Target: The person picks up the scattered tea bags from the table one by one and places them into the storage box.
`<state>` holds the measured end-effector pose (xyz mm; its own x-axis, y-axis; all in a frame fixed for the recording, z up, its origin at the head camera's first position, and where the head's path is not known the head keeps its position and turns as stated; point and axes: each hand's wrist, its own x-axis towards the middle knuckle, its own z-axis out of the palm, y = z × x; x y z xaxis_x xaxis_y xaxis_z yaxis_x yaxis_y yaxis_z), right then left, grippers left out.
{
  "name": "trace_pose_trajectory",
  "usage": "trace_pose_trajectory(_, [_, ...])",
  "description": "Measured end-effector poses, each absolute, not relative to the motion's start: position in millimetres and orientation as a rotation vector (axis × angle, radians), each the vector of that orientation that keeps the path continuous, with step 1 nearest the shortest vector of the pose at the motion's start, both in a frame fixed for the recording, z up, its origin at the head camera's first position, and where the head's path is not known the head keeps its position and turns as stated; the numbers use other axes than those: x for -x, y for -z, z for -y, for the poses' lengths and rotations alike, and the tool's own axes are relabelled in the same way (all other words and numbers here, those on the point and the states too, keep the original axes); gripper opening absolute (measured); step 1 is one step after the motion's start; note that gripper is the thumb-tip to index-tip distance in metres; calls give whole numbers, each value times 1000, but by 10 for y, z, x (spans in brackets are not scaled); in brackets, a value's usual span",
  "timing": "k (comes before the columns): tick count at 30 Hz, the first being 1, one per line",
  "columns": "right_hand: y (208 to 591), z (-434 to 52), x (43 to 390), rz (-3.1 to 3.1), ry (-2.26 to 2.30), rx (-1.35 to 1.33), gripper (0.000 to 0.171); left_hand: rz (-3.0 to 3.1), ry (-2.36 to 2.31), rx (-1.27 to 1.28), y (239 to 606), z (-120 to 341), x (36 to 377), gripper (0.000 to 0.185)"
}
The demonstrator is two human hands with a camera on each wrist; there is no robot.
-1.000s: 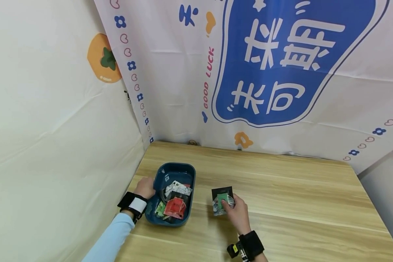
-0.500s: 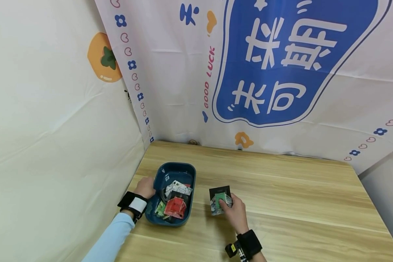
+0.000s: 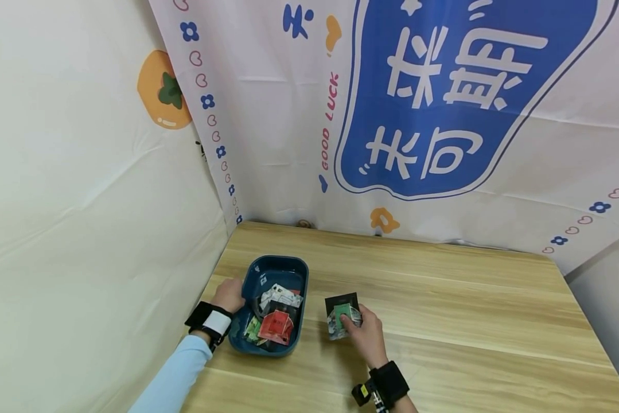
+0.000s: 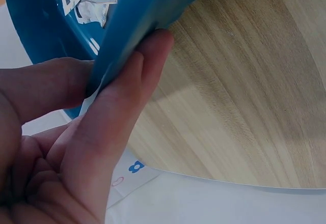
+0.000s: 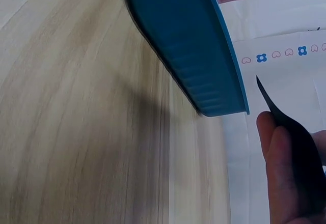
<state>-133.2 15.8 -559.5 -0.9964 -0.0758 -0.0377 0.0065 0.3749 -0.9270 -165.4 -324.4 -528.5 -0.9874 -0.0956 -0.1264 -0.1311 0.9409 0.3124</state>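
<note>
My left hand pinches the left wall of a dark blue plastic bin; in the left wrist view the thumb is inside the rim and the fingers lie along the outside. In the bin lie several small packets, among them a red packet, a green one and white printed ones. To the right of the bin, my right hand pinches a flat black-and-grey packet with a green patch, thumb on top. The right wrist view shows its dark back, held above the table.
The wood-grain table extends to the right and behind the bin. A white cloth wall stands close on the left, and a printed cloth hangs along the back edge.
My right hand has moved slowly left with the packet, closer to the bin. The left hand and the bin have stayed in place.
</note>
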Motion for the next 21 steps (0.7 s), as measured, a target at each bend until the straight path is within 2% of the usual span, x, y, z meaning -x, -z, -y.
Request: trace_pose_trajectory(21, [5609,-77,1356,-2550,1742,115,16,-2966,-467,187,5233,3213,1648,9])
